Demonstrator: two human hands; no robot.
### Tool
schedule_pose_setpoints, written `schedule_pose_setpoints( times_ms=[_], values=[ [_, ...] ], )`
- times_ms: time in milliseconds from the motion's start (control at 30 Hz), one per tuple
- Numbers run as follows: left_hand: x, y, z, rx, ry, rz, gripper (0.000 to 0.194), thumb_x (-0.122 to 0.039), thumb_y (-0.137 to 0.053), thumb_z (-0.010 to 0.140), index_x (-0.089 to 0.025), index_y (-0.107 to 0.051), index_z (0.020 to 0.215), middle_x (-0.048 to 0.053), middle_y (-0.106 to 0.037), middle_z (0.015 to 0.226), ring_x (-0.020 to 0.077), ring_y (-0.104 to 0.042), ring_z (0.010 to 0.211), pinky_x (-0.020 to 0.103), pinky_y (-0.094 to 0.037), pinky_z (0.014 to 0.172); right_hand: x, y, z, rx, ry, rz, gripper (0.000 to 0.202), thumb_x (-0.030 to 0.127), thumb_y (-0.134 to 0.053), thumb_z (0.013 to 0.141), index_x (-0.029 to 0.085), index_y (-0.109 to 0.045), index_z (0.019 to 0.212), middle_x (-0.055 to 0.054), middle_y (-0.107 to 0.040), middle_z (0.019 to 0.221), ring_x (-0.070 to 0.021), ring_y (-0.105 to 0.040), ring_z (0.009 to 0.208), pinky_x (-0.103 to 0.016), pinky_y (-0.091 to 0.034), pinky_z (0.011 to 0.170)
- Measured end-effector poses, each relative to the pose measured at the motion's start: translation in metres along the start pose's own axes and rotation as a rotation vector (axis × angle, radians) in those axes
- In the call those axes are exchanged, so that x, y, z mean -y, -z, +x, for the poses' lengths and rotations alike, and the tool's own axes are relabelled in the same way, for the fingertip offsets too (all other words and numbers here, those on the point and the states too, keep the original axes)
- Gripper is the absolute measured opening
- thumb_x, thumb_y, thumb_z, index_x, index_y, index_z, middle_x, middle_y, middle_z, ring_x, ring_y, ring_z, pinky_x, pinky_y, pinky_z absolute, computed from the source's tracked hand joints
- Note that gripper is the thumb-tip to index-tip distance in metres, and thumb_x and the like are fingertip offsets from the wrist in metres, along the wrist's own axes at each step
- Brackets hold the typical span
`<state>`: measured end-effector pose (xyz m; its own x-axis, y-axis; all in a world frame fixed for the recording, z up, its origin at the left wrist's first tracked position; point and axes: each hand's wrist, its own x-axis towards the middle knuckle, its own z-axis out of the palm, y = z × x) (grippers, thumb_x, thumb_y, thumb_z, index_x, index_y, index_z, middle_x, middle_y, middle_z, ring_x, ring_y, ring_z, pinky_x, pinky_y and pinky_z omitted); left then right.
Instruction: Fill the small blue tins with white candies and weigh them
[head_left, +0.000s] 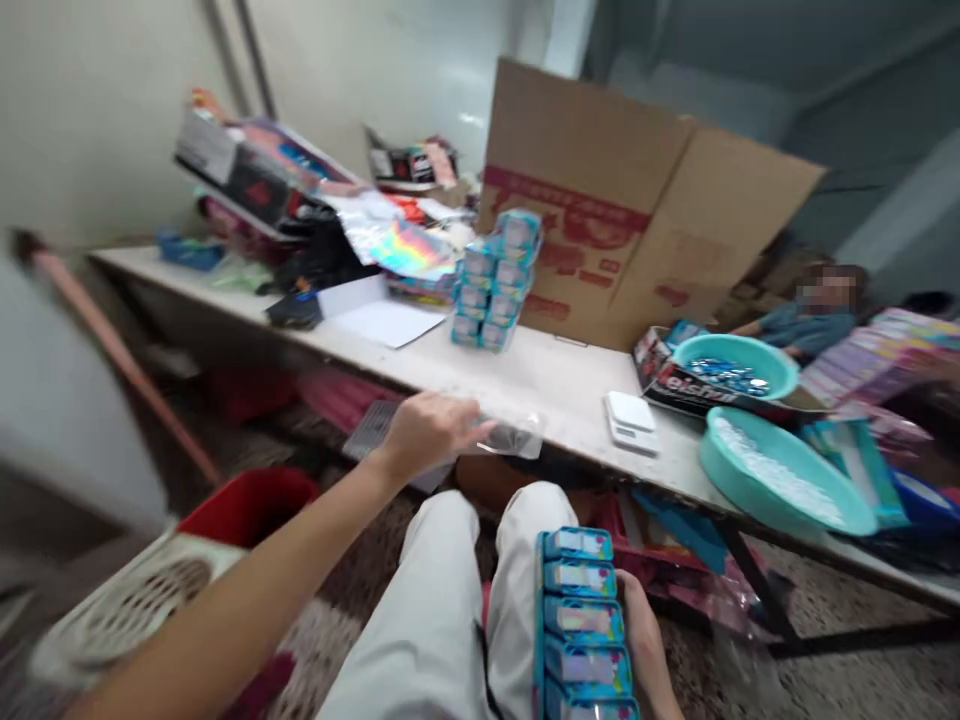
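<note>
While you look down from the head camera, your left hand [427, 430] reaches over the front edge of the pale table [562, 385]. Its fingers are partly curled at a clear plastic sleeve [517, 438]; blur hides how firmly they pinch it. Your right hand [641, 630] is half-curled along the outer side of an upright row of blue boxes [585, 620], by your trousered legs [442, 600]; its fingertips are hidden, so how far it closes cannot be told. A light pinch would probably spare the thin film from creasing, and an even hold from the side should keep the row straight. The sleeve looks glossy and limp; the boxes are small, rounded at the corners, with pale labels. Beyond stand more blue boxes [491, 290], stacked before ribbed brown cardboard [585, 200], and a smooth white scale [631, 425].
</note>
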<state>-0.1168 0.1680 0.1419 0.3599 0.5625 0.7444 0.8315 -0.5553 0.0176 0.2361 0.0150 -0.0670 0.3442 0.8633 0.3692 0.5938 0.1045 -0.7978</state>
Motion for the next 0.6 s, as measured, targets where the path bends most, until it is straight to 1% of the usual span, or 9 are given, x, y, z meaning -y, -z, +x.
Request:
schedule_pose_setpoints(
  times_ms=[100,167,200,300,367,400,467,533,600],
  values=[
    [-0.024,-0.031,0.030,0.036,-0.129,-0.011,0.031,-0.050,-0.052,0.081,-0.023,-0.059,0.068,0.005,-0.061,0.058,0.0198,-0.060,0.061,0.032,-0.040,0.061,0.016,0.012,0.038,-0.158,0.077,0.055,0.035,0.043,-0.036,0.091,0.022,-0.064,0.098,-0.007,-0.065,0.099,-0.0230,-0.061,0.095,-0.039,-0.051,0.083],
    [-0.041,-0.049,0.043,0.069,-0.189,0.008,0.029,-0.048,-0.049,0.083,-0.023,-0.059,0.072,0.006,-0.062,0.059,0.0209,-0.061,0.061,0.033,-0.040,0.060,0.044,0.025,0.067,-0.261,0.240,0.028,0.031,0.039,-0.040,0.090,0.021,-0.063,0.099,-0.009,-0.061,0.106,-0.0242,-0.056,0.104,-0.043,-0.044,0.092],
    [-0.050,-0.058,0.047,0.096,-0.223,0.009,0.028,-0.047,-0.049,0.084,-0.023,-0.059,0.073,0.007,-0.063,0.059,0.0214,-0.062,0.061,0.033,-0.040,0.060,0.062,0.031,0.080,-0.276,0.333,-0.008,0.028,0.038,-0.041,0.089,0.022,-0.063,0.098,-0.009,-0.059,0.109,-0.0244,-0.054,0.107,-0.045,-0.042,0.094],
    [-0.075,-0.080,0.052,0.154,-0.308,-0.010,0.022,-0.043,-0.051,0.083,-0.024,-0.058,0.075,0.008,-0.064,0.061,0.0226,-0.062,0.060,0.034,-0.039,0.057,0.120,0.037,0.108,-0.190,0.622,-0.173,0.021,0.034,-0.051,0.085,0.026,-0.066,0.097,-0.008,-0.053,0.117,-0.0249,-0.049,0.112,-0.044,-0.042,0.094],
    [-0.089,-0.090,0.053,0.144,-0.333,-0.007,0.018,-0.040,-0.052,0.083,-0.024,-0.057,0.076,0.008,-0.064,0.062,0.0233,-0.062,0.059,0.035,-0.039,0.055,0.147,0.028,0.119,-0.084,0.779,-0.321,0.017,0.032,-0.057,0.081,0.029,-0.067,0.095,-0.005,-0.051,0.123,-0.0254,-0.045,0.116,-0.045,-0.040,0.098],
    [-0.094,-0.094,0.053,0.126,-0.342,0.003,0.017,-0.038,-0.051,0.084,-0.025,-0.056,0.076,0.008,-0.063,0.061,0.0235,-0.062,0.058,0.035,-0.039,0.055,0.155,0.021,0.124,-0.057,0.809,-0.385,0.017,0.032,-0.059,0.080,0.028,-0.067,0.095,-0.005,-0.051,0.123,-0.0254,-0.045,0.116,-0.045,-0.039,0.099],
    [-0.102,-0.098,0.053,0.080,-0.366,0.019,0.016,-0.034,-0.047,0.086,-0.025,-0.055,0.075,0.007,-0.062,0.059,0.0236,-0.061,0.056,0.036,-0.038,0.054,0.157,0.005,0.133,-0.055,0.782,-0.479,0.015,0.028,-0.058,0.081,0.025,-0.066,0.093,-0.006,-0.056,0.116,-0.0246,-0.048,0.110,-0.044,-0.041,0.096],
    [-0.104,-0.101,0.051,0.038,-0.391,0.013,0.018,-0.030,-0.044,0.087,-0.025,-0.054,0.074,0.005,-0.061,0.057,0.0232,-0.060,0.054,0.036,-0.038,0.053,0.147,-0.008,0.142,-0.076,0.709,-0.541,0.015,0.022,-0.053,0.084,0.022,-0.065,0.093,-0.007,-0.060,0.105,-0.0228,-0.052,0.100,-0.042,-0.045,0.091],
    [-0.103,-0.102,0.049,0.011,-0.404,-0.011,0.019,-0.027,-0.043,0.088,-0.025,-0.053,0.073,0.005,-0.060,0.056,0.0225,-0.059,0.052,0.035,-0.038,0.053,0.134,-0.012,0.148,-0.109,0.647,-0.575,0.017,0.019,-0.050,0.085,0.022,-0.064,0.095,-0.007,-0.061,0.098,-0.0218,-0.054,0.095,-0.041,-0.047,0.086]
  ],
)
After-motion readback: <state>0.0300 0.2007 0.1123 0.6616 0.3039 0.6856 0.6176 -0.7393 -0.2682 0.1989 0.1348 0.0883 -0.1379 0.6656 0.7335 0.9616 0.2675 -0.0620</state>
